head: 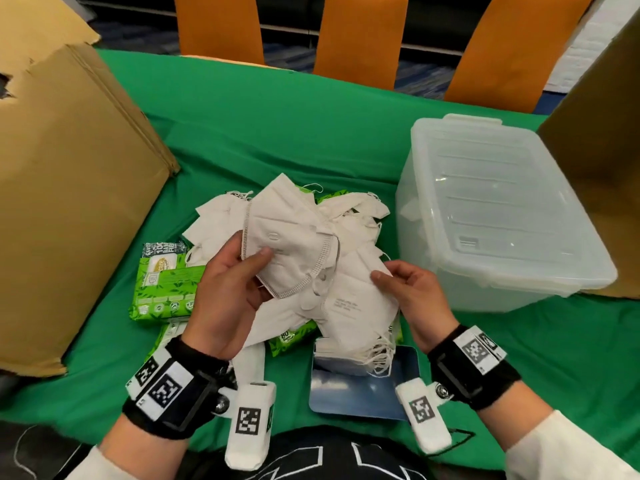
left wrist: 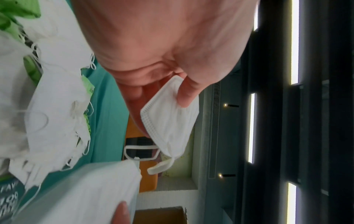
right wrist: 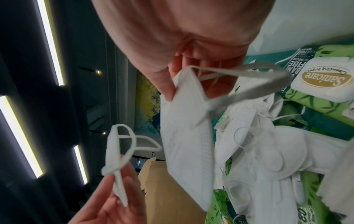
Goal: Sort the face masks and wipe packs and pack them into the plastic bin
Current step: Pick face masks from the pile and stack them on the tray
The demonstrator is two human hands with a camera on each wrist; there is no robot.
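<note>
Over a heap of white face masks [head: 221, 216] on the green cloth, my left hand [head: 256, 261] pinches one folded white mask [head: 287, 237] between thumb and fingers. The left wrist view shows that mask [left wrist: 170, 115] under my thumb, its ear loop hanging. My right hand [head: 388, 275] pinches the edge of a second white mask [head: 353, 303], seen close in the right wrist view [right wrist: 184, 136]. Green wipe packs [head: 166, 282] lie left of the heap and partly beneath it. The clear plastic bin [head: 433, 265] stands to the right, apart from both hands.
A large cardboard box [head: 69, 202] stands at the left and another cardboard box [head: 602, 168] rises behind the bin. A blue flat sheet [head: 363, 393] lies near the front edge under some masks. Orange chairs [head: 360, 39] line the far side.
</note>
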